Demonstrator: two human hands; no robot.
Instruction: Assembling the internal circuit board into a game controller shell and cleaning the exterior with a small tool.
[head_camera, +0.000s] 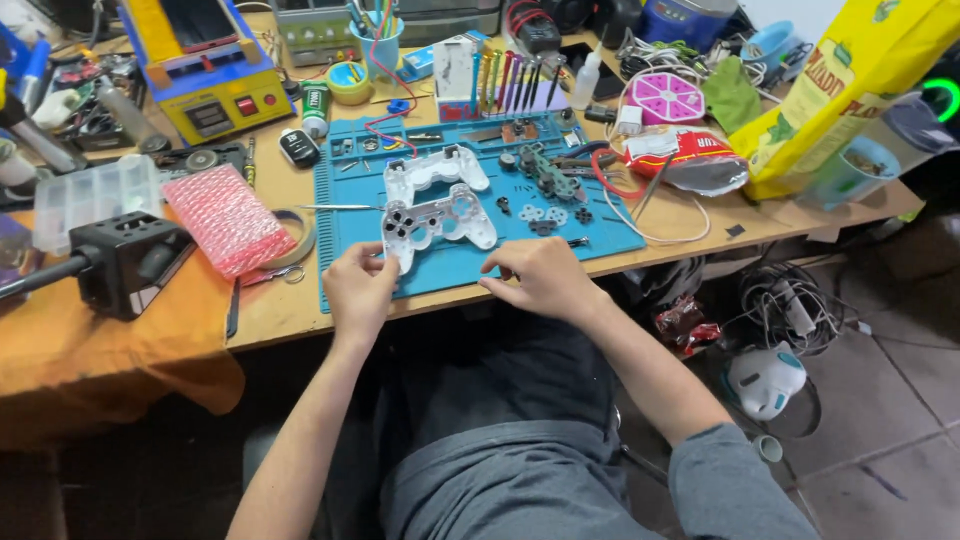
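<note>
My left hand (358, 290) rests at the near edge of a blue work mat (330, 210), fingers curled and touching the lower left grip of a clear game controller shell (438, 222). My right hand (540, 275) lies on the mat just right of that shell, fingers bent; whether it pinches a small part I cannot tell. A second clear shell half (432, 170) lies just behind the first. A green circuit board (553, 178) and small dark rubber pads (550, 215) sit to the right on the mat.
A pink bubble-wrap bag (226, 218) and a black box-shaped tool (125, 262) lie left of the mat. A yellow and blue machine (205, 70), a rack of screwdrivers (510, 80), a yellow bag (850, 80) and cables crowd the back. A white device (765, 380) sits on the floor.
</note>
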